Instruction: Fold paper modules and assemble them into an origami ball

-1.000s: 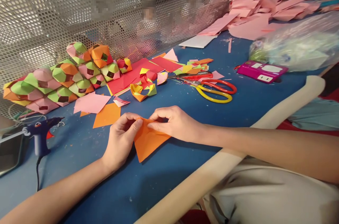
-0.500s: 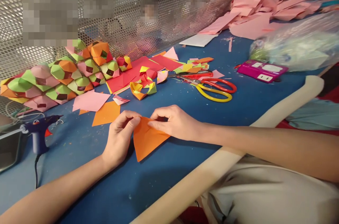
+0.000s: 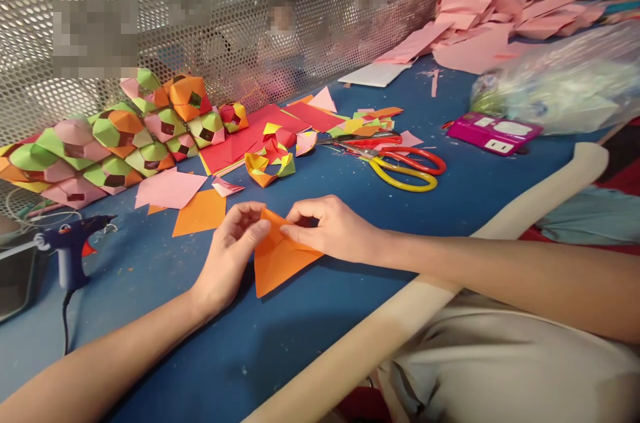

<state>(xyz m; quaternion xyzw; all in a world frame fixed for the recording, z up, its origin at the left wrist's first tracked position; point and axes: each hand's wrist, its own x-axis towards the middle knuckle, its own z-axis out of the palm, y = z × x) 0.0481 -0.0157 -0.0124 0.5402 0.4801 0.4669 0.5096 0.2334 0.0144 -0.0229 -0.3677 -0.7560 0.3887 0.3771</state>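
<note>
Between my hands is a folded sheet of orange paper, roughly triangular, with one corner pointing down toward me. My left hand pinches its left edge near the top, thumb in front. From the right, my right hand grips the upper right side between thumb and curled fingers. Some of the fold lies hidden behind the fingers. A flat orange square and pink sheets lie just beyond my left hand. Farther off is a small folded yellow, orange and green paper piece.
Folded paper modules are stacked against a perforated metal screen. A blue glue gun stands at left. Beyond my right hand lie scissors, a magenta box and a plastic bag. A pale padded edge borders the blue table.
The orange paper's top corner now stands slightly higher between my fingers, and its lower corner has risen a little. Both hands keep their hold.
</note>
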